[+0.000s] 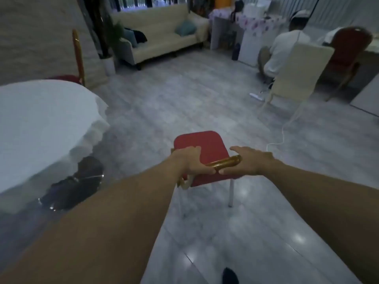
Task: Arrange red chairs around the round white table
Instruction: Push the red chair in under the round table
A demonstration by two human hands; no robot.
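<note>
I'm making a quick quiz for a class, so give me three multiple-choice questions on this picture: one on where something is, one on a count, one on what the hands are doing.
1. Where is the white table relative to the held chair?
A. to its left
B. to its right
C. behind the sofa

2. How many red chairs show?
A. one
B. three
C. five

3. What are the hands doing?
A. hanging free
B. both holding the chair's gold top rail
C. lifting the tablecloth

Answers: 1 A, the table fills the left edge. 2 B, the held chair, one behind the table, one at far right. 3 B, the left hand and right hand have a grip on the rail.
</note>
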